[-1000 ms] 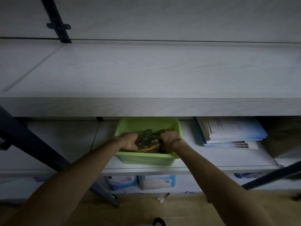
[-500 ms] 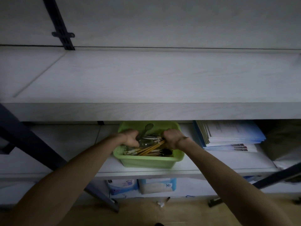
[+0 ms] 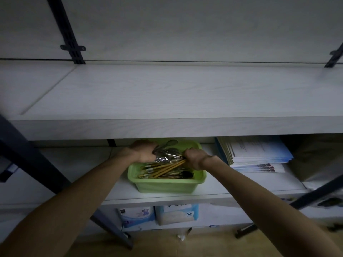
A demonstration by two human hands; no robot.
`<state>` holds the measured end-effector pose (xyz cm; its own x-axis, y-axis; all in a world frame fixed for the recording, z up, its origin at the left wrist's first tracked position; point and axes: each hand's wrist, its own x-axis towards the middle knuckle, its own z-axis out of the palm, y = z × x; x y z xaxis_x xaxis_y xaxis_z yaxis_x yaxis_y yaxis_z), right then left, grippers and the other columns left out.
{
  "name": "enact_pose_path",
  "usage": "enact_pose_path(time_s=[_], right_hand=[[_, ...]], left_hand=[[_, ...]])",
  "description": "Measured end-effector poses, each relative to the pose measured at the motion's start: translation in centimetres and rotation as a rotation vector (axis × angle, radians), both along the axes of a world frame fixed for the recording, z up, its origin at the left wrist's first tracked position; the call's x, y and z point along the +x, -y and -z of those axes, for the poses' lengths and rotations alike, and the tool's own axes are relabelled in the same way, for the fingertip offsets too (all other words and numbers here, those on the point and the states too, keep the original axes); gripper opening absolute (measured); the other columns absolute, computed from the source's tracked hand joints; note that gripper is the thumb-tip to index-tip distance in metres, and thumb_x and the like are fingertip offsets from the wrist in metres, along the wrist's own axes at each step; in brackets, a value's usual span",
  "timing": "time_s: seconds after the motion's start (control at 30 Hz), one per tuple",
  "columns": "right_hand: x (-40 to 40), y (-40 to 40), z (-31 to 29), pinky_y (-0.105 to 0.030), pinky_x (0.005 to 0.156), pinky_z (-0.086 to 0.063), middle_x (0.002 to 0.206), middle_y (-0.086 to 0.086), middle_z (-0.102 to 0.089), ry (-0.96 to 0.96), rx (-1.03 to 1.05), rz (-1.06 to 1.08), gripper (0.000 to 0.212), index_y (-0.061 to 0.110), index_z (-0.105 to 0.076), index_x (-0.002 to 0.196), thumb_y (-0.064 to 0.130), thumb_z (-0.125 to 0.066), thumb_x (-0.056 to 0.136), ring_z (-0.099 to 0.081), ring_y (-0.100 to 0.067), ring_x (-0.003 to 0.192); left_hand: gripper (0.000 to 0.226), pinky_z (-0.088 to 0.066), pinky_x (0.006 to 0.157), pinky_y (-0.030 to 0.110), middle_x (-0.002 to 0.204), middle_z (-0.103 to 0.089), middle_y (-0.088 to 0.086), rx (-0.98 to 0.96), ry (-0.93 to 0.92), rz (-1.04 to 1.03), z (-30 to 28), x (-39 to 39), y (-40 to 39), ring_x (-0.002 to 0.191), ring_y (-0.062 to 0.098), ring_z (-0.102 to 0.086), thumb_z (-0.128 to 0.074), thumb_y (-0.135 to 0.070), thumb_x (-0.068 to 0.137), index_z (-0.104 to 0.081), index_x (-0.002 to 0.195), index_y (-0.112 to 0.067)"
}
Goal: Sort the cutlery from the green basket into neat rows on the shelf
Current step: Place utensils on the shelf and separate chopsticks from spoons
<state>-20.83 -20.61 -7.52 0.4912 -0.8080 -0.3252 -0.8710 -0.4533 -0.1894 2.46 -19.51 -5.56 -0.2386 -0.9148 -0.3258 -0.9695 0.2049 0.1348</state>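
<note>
Both hands are reaching into the green basket (image 3: 167, 184) sitting on the lower shelf (image 3: 241, 190). Left hand (image 3: 143, 152) and right hand (image 3: 194, 158) are each gripping a clear plastic bag (image 3: 167, 154) of cutlery, with yellow-handled pieces (image 3: 163, 167) lying underneath.
</note>
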Motion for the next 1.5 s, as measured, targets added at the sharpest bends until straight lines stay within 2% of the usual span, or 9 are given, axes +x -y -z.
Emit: enact_pose_path(time_s=[0.27, 0.43, 0.53, 0.67, 0.77, 0.9, 1.13, 1.3, 1.5], right_hand=[[-0.2, -0.5, -0.6, -0.030, 0.078, -0.045, 0.107, -0.006, -0.063, 0.039, 0.036, 0.057, 0.022, 0.015, -0.066, 0.111, 0.031, -0.062, 0.096, -0.059, -0.023, 0.099], [0.0, -0.4, -0.5, -0.030, 0.074, -0.042, 0.100, -0.002, -0.060, 0.039, 0.053, 0.101, 0.018, 0.018, -0.065, 0.103, 0.033, -0.066, 0.093, -0.057, -0.021, 0.092], [-0.1, -0.5, -0.5, -0.031, 0.075, -0.043, 0.099, -0.002, -0.059, -0.005, 0.062, 0.114, 0.018, 0.019, -0.062, 0.099, 0.035, -0.068, 0.092, -0.057, -0.022, 0.092], [0.0, -0.6, -0.8, -0.035, 0.081, -0.052, 0.106, -0.006, -0.061, -0.108, 0.090, 0.096, 0.030, 0.015, -0.062, 0.113, 0.039, -0.064, 0.095, -0.060, -0.024, 0.097], [0.1, -0.3, -1.1, -0.030, 0.067, -0.045, 0.096, -0.004, -0.061, -0.152, 0.076, 0.087, 0.021, 0.016, -0.063, 0.103, 0.036, -0.057, 0.100, -0.060, -0.022, 0.088], [-0.5, -0.4, -2.0, -0.031, 0.070, -0.044, 0.094, -0.004, -0.059, -0.157, 0.086, 0.116, 0.025, 0.015, -0.060, 0.103, 0.040, -0.053, 0.101, -0.058, -0.022, 0.085], [-2.9, -1.5, -2.3, -0.040, 0.082, -0.057, 0.099, -0.008, -0.067, -0.125, 0.096, 0.213, 0.033, 0.014, -0.066, 0.105, 0.046, -0.061, 0.095, -0.065, -0.024, 0.089], [-5.4, -3.2, -2.0, -0.025, 0.052, -0.045, 0.075, -0.002, -0.062, 0.092, 0.208, 0.369, 0.028, 0.014, -0.068, 0.089, 0.040, -0.065, 0.095, -0.054, -0.015, 0.057], [-8.1, -6.6, -2.4, -0.025, 0.049, -0.045, 0.069, -0.002, -0.057, 0.226, 0.255, 0.468, 0.030, 0.016, -0.060, 0.077, 0.036, -0.060, 0.099, -0.050, -0.015, 0.052]], left_hand=[[0.036, -0.053, 0.076, 0.032, 0.104, -0.067, 0.006, -0.092, 0.061, 0.019, -0.8, 1.8, -0.9, 0.091, 0.027, -0.064, -0.057, -0.033, 0.079, -0.057, 0.114, -0.023], [0.036, -0.049, 0.070, 0.030, 0.101, -0.068, 0.005, -0.105, 0.068, 0.000, -1.1, 3.2, -1.5, 0.088, 0.027, -0.064, -0.054, -0.035, 0.074, -0.059, 0.108, -0.023], [0.031, -0.046, 0.069, 0.028, 0.101, -0.068, 0.001, -0.134, 0.029, -0.023, -1.3, 4.5, -1.6, 0.088, 0.024, -0.063, -0.055, -0.044, 0.080, -0.060, 0.106, -0.027], [0.033, -0.045, 0.075, 0.026, 0.115, -0.069, -0.001, -0.213, -0.004, -0.048, -2.1, 6.3, -2.1, 0.101, 0.022, -0.065, -0.058, -0.047, 0.089, -0.064, 0.117, -0.031], [0.033, -0.039, 0.074, 0.026, 0.117, -0.068, -0.002, -0.222, -0.021, -0.145, -2.4, 6.7, -2.7, 0.107, 0.025, -0.064, -0.061, -0.048, 0.090, -0.063, 0.119, -0.034], [0.051, -0.048, 0.078, 0.030, 0.105, -0.071, 0.003, -0.148, 0.029, -0.283, -1.5, 6.4, -2.7, 0.097, 0.027, -0.067, -0.058, -0.069, 0.082, -0.068, 0.104, -0.024], [0.052, -0.052, 0.067, 0.026, 0.083, -0.067, 0.003, 0.007, -0.098, -0.421, -1.0, 4.6, -3.2, 0.073, 0.021, -0.064, -0.048, -0.064, 0.087, -0.067, 0.099, -0.017], [0.053, -0.047, 0.076, 0.030, 0.112, -0.070, 0.013, -0.018, -0.152, -0.462, -0.2, 3.4, -3.8, 0.101, 0.031, -0.067, -0.046, -0.055, 0.091, -0.068, 0.116, -0.014], [0.036, -0.043, 0.078, 0.031, 0.115, -0.068, 0.015, -0.082, -0.149, -0.521, -0.9, 1.6, -5.0, 0.106, 0.032, -0.065, -0.049, -0.043, 0.093, -0.065, 0.108, -0.015]])
